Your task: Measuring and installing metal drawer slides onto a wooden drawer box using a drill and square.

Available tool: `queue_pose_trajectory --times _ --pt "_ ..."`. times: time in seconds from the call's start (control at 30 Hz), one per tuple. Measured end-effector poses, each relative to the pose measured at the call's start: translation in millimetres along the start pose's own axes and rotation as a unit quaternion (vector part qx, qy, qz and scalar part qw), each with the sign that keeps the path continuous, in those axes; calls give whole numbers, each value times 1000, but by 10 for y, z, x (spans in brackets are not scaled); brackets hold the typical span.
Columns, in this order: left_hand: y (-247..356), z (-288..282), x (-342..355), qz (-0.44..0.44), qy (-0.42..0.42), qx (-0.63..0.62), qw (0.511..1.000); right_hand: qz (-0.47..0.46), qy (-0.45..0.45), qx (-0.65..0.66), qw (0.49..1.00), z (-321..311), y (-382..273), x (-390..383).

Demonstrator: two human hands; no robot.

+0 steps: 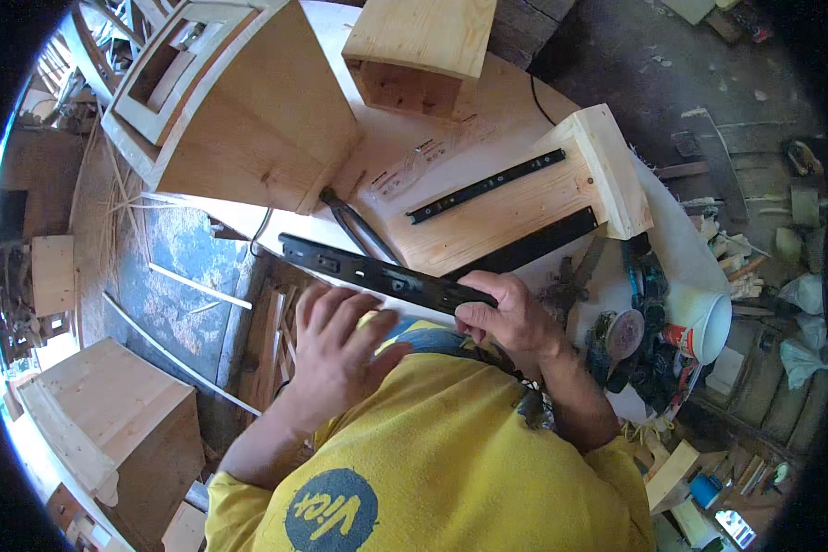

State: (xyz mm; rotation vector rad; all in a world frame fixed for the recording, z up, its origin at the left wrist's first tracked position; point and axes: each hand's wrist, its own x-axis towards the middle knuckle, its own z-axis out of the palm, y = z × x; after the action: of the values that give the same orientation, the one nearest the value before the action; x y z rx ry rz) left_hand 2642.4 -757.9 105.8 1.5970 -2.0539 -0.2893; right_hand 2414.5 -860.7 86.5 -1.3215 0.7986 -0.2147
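A worker in a yellow shirt [469, 432] holds a black metal rail [386, 276] slantwise above the near edge of a white worktable [679, 262] in a cluttered woodshop. The right hand [515, 317] pinches the rail's right end between thumb and bent fingers. The left hand [336, 354], fingers loosely spread and gripping nothing visible, hovers at the near side of the rail's left half; whether its fingertips touch the metal cannot be told. The step in hand appears to be handling the loose rail; the next move would seem to call for a steady right-hand pinch and the left fingers placed to support the free end.

Just beyond lies a pale wooden drawer [488, 213], its grain streaked and knotted, its thick front panel [609, 175] standing at the right. A slim, dark slotted strip [488, 187] runs along its upward face, and a broader black strip [529, 244] along its near edge. Crinkled clear plastic [419, 170] lies to the left, near a dark two-legged tool [330, 198]. A smooth-sided, tapering wooden cabinet [258, 120] rises far left; a rounded white tub [711, 328] stands at right.
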Motion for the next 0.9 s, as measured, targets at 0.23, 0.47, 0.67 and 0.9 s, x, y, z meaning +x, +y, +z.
queue_pose_trajectory --times 0.23,0.47,0.67,0.9 --pt "-517 315 175 -12 -78 2 997 -117 19 -93 989 -186 118 291" --pt "-991 664 84 -138 -76 53 986 -189 319 -395 840 -605 434 476" --pt "-1032 741 22 -155 -88 40 983 -193 321 -463 803 -567 495 509" --pt "-961 806 68 -147 -75 38 986 -195 320 -472 798 -558 464 516"
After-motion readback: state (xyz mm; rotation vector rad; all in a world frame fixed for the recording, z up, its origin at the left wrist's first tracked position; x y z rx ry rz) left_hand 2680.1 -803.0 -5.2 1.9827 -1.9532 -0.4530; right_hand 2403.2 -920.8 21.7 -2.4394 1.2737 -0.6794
